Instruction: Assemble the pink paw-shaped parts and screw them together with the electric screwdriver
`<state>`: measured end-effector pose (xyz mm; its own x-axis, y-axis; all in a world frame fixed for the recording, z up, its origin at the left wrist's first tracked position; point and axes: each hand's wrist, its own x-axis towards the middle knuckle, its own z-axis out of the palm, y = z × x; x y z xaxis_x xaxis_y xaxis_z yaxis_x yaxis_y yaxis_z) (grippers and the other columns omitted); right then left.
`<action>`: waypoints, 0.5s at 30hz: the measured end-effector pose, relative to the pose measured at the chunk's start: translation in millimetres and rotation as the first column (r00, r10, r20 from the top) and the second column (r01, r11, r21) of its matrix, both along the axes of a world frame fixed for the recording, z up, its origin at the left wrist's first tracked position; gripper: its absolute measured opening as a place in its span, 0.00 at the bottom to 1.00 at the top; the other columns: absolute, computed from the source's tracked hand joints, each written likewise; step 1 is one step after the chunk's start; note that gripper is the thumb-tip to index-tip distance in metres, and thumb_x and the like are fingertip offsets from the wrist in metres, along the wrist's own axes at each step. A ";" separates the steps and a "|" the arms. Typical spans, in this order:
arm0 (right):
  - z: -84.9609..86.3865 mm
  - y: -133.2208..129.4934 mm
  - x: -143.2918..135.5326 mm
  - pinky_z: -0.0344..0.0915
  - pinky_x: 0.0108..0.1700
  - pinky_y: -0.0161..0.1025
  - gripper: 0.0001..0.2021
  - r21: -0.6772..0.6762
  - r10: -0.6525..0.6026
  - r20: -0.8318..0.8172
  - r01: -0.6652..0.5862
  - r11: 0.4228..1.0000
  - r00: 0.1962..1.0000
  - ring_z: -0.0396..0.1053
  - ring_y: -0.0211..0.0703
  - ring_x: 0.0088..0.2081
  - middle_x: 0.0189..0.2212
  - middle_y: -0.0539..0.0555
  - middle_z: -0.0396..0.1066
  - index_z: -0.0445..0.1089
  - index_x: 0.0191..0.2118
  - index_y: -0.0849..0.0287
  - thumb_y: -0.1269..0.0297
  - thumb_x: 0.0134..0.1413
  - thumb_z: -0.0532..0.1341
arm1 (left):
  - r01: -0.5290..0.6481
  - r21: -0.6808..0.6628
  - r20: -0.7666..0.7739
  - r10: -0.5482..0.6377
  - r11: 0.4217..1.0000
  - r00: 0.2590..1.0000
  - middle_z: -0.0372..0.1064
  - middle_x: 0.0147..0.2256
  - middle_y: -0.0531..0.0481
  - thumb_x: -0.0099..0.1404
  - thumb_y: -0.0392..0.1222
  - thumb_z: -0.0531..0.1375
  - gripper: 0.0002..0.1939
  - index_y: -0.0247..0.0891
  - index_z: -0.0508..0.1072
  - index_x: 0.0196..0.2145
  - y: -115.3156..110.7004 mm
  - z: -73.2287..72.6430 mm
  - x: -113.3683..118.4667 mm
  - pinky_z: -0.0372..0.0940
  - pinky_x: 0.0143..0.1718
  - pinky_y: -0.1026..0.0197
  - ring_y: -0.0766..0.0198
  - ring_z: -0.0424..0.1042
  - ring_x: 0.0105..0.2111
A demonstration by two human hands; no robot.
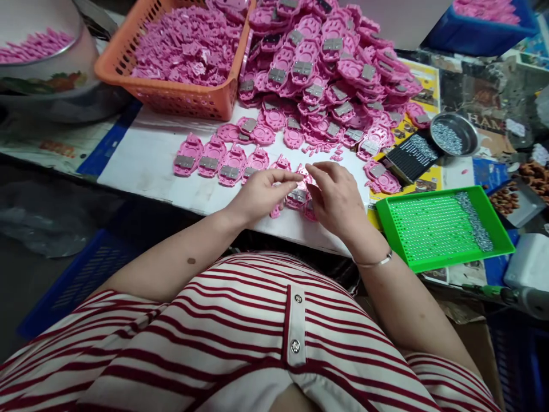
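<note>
Several pink plastic casings with grey metal plates lie in a row on the white sheet [141,166], among them a casing [187,157] at the row's left end. Over the right part of the row, my left hand [266,193] has its thumb and fingers pressed together; anything between them is too small to name. My right hand [337,197] is curled close beside it, above a casing [295,197], its fingertips bent down and partly hidden. Small pink pieces [317,150] are scattered just beyond the hands.
Behind the row rises a large heap of pink casings [309,63]. An orange basket [184,94] of pink parts stands back left. To the right are a green tray [429,229], a black rack [412,155] and a metal bowl [454,134] with small metal parts.
</note>
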<state>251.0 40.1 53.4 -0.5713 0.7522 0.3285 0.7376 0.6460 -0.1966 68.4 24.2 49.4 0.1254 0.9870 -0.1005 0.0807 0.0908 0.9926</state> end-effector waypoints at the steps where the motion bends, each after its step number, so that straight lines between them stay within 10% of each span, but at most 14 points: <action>1: 0.9 -9.3 -3.2 0.64 0.51 0.48 0.18 0.031 0.038 -0.118 -0.035 0.999 0.992 0.66 0.49 0.50 0.50 0.63 0.69 0.64 0.57 0.60 0.63 0.65 0.52 | -0.040 -0.139 0.185 0.066 0.990 0.981 0.71 0.34 0.51 0.65 0.37 0.59 0.09 0.36 0.77 0.41 1.2 2.6 0.1 0.59 0.21 0.69 0.74 0.63 0.21; 7: -6.1 -46.6 -26.2 0.63 0.53 0.50 0.20 0.038 0.112 -0.218 -0.106 0.994 0.969 0.65 0.49 0.53 0.51 0.61 0.69 0.67 0.55 0.56 0.53 0.62 0.58 | -0.038 -0.514 0.622 0.402 0.857 0.672 0.65 0.25 0.54 0.67 0.37 0.58 0.08 0.33 0.74 0.32 3.9 3.0 10.9 0.57 0.19 0.73 0.76 0.62 0.20; 15: -16.1 -49.0 -17.0 0.65 0.51 0.47 0.08 -0.182 -0.021 -0.480 -0.076 0.980 0.877 0.69 0.43 0.47 0.44 0.55 0.72 0.74 0.44 0.52 0.62 0.62 0.60 | -0.069 -0.563 0.570 0.448 0.823 0.689 0.62 0.24 0.55 0.70 0.39 0.55 0.13 0.33 0.70 0.27 -7.2 1.2 35.7 0.60 0.23 0.72 0.75 0.62 0.21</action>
